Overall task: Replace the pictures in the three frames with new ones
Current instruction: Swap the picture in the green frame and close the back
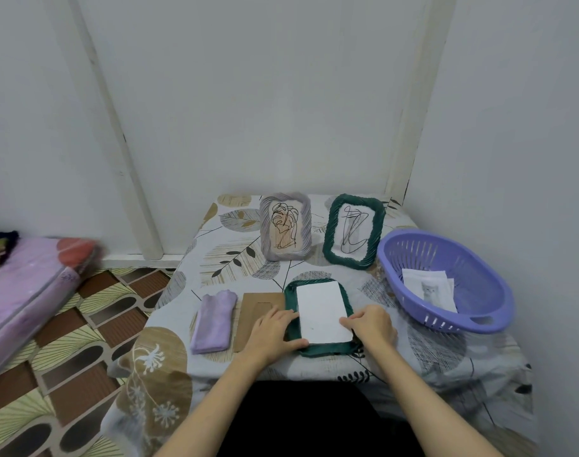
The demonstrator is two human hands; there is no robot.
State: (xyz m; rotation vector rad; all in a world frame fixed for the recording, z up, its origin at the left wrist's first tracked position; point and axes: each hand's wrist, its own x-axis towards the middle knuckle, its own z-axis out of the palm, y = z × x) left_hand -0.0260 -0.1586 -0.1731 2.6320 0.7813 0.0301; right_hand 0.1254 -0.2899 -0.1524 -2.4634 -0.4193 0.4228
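A dark green frame (317, 350) lies face down near the table's front edge, with a white sheet (321, 311) lying in its opening. My left hand (275, 334) rests on the frame's left rim, thumb at the lower left corner. My right hand (372, 326) sits at the frame's right rim, fingertips touching the sheet's right edge. A brown backing board (253, 308) lies just left of the frame, partly under my left hand. Two frames stand upright at the back: a grey one (285, 226) and a green one (353, 231), each holding a scribble drawing.
A purple plastic basket (446, 282) at the right holds loose pictures (429, 290), one showing a cat. A folded lilac cloth (214, 321) lies left of the board. The leaf-patterned tablecloth (228, 245) covers the table; walls close behind and to the right. A pink mattress (27, 288) lies on the floor at left.
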